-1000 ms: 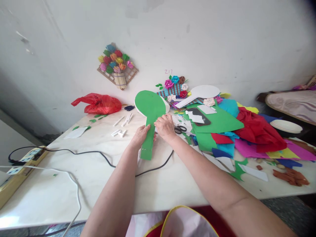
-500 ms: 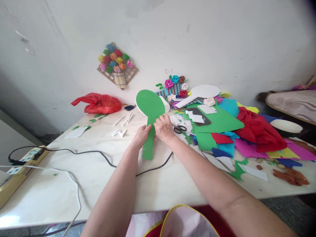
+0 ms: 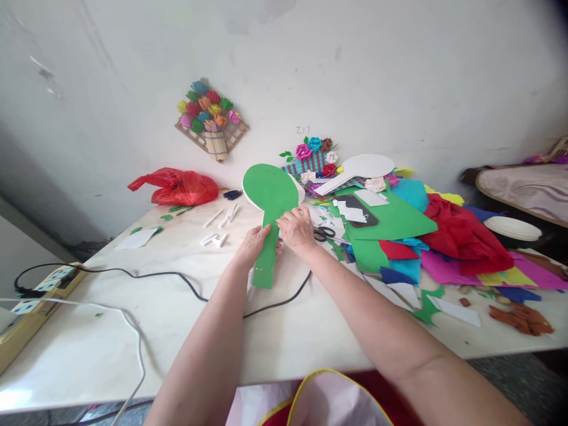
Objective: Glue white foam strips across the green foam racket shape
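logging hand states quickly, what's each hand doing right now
Left hand: closed, holding the green paddle-shaped piece by its handle.
Right hand: fingers curled at the handle's right edge; grip can't be told.

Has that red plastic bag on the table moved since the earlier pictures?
No. The red plastic bag sits in the same place, below the hanging flower decoration and slightly left.

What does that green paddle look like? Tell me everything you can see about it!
The green paddle is flat, with a round head and a long, straight handle. It looks like paper or thin foam. White shows along its left edge, and a white piece peeks out behind the head's right side. Small pale marks dot the handle's bottom. The head points away from the person. The left hand grips the handle; the right hand has its fingers bent at the right edge.
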A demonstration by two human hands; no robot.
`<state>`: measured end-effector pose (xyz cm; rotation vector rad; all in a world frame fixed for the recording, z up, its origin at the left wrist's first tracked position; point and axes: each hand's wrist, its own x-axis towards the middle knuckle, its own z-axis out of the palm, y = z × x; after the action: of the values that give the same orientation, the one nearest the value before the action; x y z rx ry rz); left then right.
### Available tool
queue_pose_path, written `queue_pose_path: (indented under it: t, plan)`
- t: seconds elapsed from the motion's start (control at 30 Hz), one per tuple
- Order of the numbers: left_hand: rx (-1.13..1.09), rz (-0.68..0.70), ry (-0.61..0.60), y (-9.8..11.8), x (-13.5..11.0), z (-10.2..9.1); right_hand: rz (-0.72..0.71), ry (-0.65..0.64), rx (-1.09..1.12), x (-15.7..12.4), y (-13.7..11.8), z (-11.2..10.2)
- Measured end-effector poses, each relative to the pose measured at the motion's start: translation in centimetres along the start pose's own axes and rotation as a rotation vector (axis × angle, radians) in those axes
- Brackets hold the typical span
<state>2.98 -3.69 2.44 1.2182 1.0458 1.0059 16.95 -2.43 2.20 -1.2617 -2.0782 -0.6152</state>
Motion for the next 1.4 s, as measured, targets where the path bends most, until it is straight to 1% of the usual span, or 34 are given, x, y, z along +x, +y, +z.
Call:
queue_pose_path:
  t: [0.13, 0.23, 0.37, 0.53, 0.83, 0.9, 1.0, 1.13, 1.23, 1.33, 1.4]
  plan:
    - [-0.007, -0.006, 0.013, 0.1, -0.1, 0.1, -0.014, -0.006, -0.007, 0.0, -0.3, 0.1]
    - [0.001, -0.007, 0.022, 0.2, -0.1, 0.2, 0.014, -0.018, 0.011, 0.1, -0.3, 0.1]
    - [0.018, -0.013, 0.004, 0.0, 0.0, 0.2, 0.065, -0.034, 0.044, 0.3, -0.2, 0.2]
    - [0.015, -0.002, -0.018, -0.1, 0.1, 0.1, 0.076, -0.046, 0.049, 0.4, 0.0, 0.3]
    - [-0.022, 0.021, -0.065, 0.0, 0.0, -0.3, 0.151, 0.034, 0.026, 0.5, -0.4, 0.2]
    - [-0.02, 0.011, -0.074, -0.1, 0.0, -0.4, 0.205, 0.071, 0.023, 0.6, 0.0, 0.1]
    - [-0.021, -0.002, -0.079, -0.1, 0.0, -0.5, 0.326, 0.126, 0.049, 0.7, 0.9, 0.1]
    - [-0.059, -0.003, -0.068, 0.0, -0.2, -0.6, 0.455, 0.148, 0.172, 0.5, 1.9, 0.0]
    - [-0.114, 0.022, -0.079, 0.0, -0.2, -0.7, 0.523, 0.127, 0.273, 0.3, 2.0, 0.0]
    - [-0.201, 0.06, -0.107, -0.4, -0.1, -1.0, 0.573, 0.077, 0.308, 0.1, 2.0, 0.1]
    - [-0.248, 0.063, -0.113, -0.5, 0.0, -1.2, 0.599, 0.079, 0.328, 0.0, 2.2, 0.4]
